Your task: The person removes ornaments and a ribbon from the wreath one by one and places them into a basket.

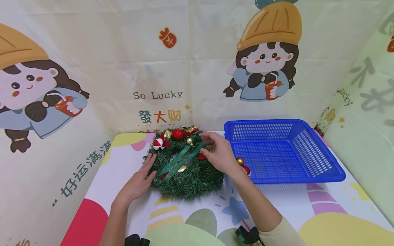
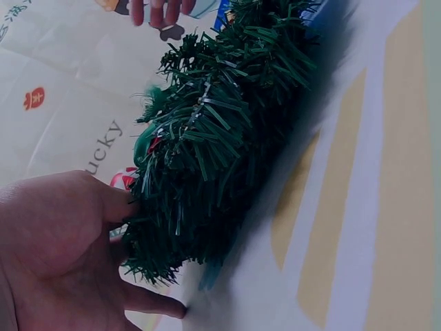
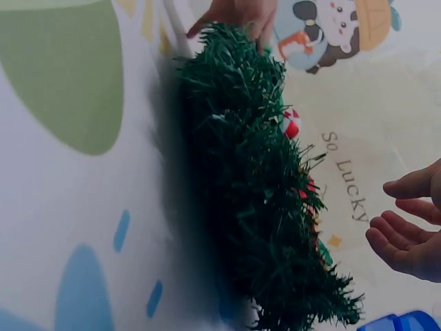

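A green Christmas wreath (image 1: 191, 187) lies on the table, with a dark green ribbon (image 1: 176, 163) across its middle. Along its top sit a red ball (image 1: 177, 134), a red-and-white ball (image 1: 158, 144) and a small gold ball (image 1: 189, 140). My left hand (image 1: 139, 181) touches the wreath's left edge with spread fingers; in the left wrist view its fingers (image 2: 155, 300) reach the tabletop beside the branches. Over the wreath's right side hovers my right hand (image 1: 220, 152), fingers loosely bent. The right wrist view shows that hand (image 3: 412, 231) apart from the branches, nothing between thumb and fingers.
A blue plastic basket (image 1: 307, 179) stands right of the wreath. At its left end are a gold ball (image 1: 240, 161) and a red ball (image 1: 246, 169), partly behind my right forearm. A printed cloth backdrop (image 1: 203, 68) rises behind the patterned tabletop (image 1: 129, 150).
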